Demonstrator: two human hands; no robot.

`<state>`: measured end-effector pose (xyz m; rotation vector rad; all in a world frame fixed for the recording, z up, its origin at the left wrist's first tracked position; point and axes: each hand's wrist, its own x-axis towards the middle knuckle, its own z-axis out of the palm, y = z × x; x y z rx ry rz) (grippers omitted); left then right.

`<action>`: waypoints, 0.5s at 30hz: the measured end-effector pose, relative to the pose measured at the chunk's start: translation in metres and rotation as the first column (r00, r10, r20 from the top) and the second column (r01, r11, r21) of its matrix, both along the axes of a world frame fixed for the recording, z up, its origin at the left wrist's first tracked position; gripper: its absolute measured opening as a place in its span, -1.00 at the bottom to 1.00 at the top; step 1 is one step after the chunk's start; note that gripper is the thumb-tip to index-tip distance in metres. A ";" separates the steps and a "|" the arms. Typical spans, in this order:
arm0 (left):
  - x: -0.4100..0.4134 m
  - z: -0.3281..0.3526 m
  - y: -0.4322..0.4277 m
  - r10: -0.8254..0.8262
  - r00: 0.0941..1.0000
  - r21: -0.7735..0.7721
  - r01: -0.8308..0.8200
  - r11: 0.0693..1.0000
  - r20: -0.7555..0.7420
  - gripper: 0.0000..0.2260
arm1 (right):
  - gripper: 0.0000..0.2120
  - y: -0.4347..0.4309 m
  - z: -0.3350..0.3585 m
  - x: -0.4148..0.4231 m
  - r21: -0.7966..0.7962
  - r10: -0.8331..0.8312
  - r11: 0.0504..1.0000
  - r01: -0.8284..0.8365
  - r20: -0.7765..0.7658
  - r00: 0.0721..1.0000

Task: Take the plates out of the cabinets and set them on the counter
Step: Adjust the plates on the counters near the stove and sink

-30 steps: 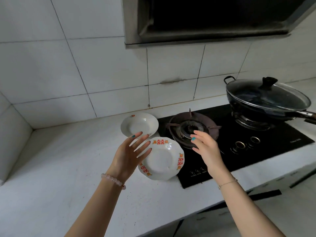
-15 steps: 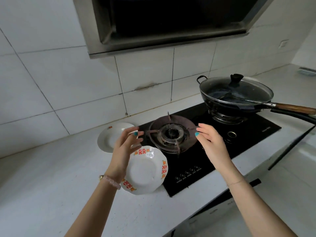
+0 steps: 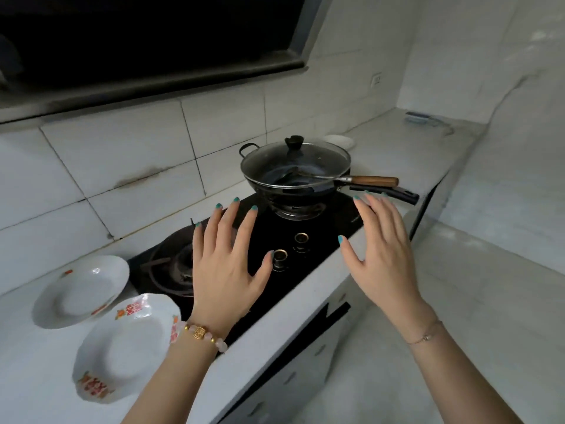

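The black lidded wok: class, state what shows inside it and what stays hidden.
Through the round glass lid a dark utensil blade shows, its wooden handle poking out past the rim. Whether the black wok holds food cannot be told: its inside is too dark.

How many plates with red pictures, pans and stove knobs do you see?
Plates: 2, a round plate and a wavy-edged plate
Pans: 1, the lidded pan
Knobs: 2, near knob and far knob
Total: 5

The burner (image 3: 172,267) is partly hidden by the left hand (image 3: 226,270); the near plate (image 3: 122,341) is overlapped at the wrist.
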<state>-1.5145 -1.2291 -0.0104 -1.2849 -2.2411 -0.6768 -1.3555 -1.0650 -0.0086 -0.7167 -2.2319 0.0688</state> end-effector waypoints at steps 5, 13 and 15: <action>0.061 0.012 0.083 -0.064 0.997 0.046 0.066 0.997 -0.046 -0.44 | -0.46 0.067 0.008 0.068 0.047 -0.079 0.996 0.080 -0.012 0.997; 0.158 -0.002 0.187 -0.224 0.973 0.032 0.226 0.974 -0.054 -0.46 | -0.41 0.144 -0.003 0.161 0.035 -0.194 0.980 0.194 0.015 0.981; 0.178 -0.008 0.211 -0.282 0.957 -0.012 0.282 0.959 -0.067 -0.46 | -0.41 0.159 -0.008 0.178 0.012 -0.217 0.976 0.217 0.021 0.976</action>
